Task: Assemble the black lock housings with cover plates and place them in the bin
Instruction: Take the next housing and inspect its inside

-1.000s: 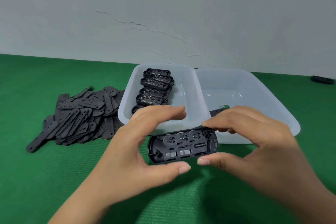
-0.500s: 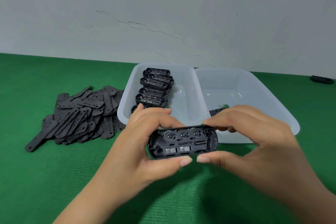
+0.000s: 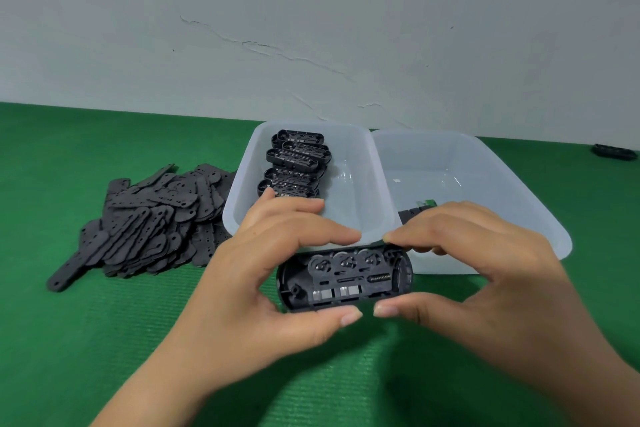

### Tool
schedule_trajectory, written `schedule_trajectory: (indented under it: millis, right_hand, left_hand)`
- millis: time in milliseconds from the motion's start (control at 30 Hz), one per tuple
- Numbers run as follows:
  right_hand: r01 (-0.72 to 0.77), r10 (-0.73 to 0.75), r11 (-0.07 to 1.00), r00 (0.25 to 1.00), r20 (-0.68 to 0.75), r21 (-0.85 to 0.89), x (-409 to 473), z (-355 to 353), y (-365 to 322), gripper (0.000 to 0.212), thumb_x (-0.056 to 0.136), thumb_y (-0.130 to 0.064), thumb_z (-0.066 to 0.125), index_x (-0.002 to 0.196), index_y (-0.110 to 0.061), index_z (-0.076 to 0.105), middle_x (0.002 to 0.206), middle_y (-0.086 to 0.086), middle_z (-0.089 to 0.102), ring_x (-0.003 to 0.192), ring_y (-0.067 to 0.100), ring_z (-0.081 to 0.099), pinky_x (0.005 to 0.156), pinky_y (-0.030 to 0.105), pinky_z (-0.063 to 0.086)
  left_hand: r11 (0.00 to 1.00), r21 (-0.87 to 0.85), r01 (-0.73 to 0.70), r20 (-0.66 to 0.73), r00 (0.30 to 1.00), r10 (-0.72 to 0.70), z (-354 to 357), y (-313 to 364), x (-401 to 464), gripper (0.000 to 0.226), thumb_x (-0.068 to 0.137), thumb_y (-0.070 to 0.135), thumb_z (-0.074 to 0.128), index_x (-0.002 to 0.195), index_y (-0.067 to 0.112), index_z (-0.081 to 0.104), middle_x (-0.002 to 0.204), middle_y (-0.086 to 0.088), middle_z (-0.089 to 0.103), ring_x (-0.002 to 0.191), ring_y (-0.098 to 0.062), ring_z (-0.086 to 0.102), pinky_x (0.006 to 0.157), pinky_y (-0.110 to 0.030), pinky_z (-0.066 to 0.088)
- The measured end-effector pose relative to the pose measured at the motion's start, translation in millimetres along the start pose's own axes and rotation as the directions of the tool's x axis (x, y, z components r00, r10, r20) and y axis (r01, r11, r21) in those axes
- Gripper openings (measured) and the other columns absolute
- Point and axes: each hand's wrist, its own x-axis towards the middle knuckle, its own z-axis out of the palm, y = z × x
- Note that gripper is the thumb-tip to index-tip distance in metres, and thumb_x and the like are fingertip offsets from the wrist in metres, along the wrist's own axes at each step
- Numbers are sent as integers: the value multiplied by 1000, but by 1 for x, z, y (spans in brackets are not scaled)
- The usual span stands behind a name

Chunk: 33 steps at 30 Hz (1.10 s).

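Observation:
A black lock housing [image 3: 346, 279] with its open inner side toward me is held above the green mat. My left hand [image 3: 273, 274] pinches its left half between thumb and fingers. My right hand [image 3: 485, 270] pinches its right half the same way. A pile of flat black cover plates [image 3: 152, 218] lies on the mat at the left. The left white bin [image 3: 349, 184] holds several more open housings [image 3: 294, 166] in a row. The right white bin [image 3: 502, 191] shows one dark part [image 3: 415, 211] at its near side, mostly hidden behind my right hand.
The two bins stand side by side just behind my hands, in front of a grey wall. A single black housing [image 3: 614, 151] lies on the green mat at the far right edge.
My left hand's fingers have come down from above onto the housing's top edge. The housing stays in about the same place between both hands.

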Motion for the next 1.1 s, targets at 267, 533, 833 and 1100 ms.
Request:
schedule_trajectory:
  millis: [267, 533, 833, 1100]
  right_hand:
    - [-7, 7, 1000, 1000, -1, 7, -1, 1, -1, 47, 62, -57, 68, 90, -19, 72, 87, -13, 66, 82, 11, 60, 70, 27, 47]
    - [-20, 19, 999, 1000, -21, -29, -3, 3, -4, 44, 64, -54, 67, 90, -19, 70, 84, -15, 64, 77, 9, 58, 66, 26, 46]
    - [-45, 45, 999, 999, 27, -13, -5, 6, -3, 45, 63, -57, 66, 89, -20, 69, 82, -16, 62, 76, 7, 57, 64, 24, 45]
    - [-46, 46, 999, 998, 32, -3, -5, 6, -2, 45, 62, -57, 67, 89, -21, 69, 85, -18, 63, 78, 6, 58, 67, 24, 45]
  left_hand:
    - [980, 118, -163, 1, 986, 164, -5, -3, 2, 36, 70, 43, 73, 101, 30, 61, 109, 11, 60, 119, -19, 52, 109, -50, 30]
    - [996, 73, -43, -40, 998, 46, -1, -4, 8, 26, 73, 37, 73, 96, 32, 63, 99, 12, 67, 101, -12, 63, 89, -30, 50]
    - [975, -95, 201, 62, 979, -196, 3, -4, -10, 50, 57, 48, 77, 105, 40, 64, 113, 21, 63, 123, -4, 50, 95, -18, 43]
    - [985, -48, 167, 9, 986, -166, 3, -2, -7, 48, 56, 50, 77, 100, 35, 63, 105, 15, 66, 122, -7, 52, 103, -56, 36]
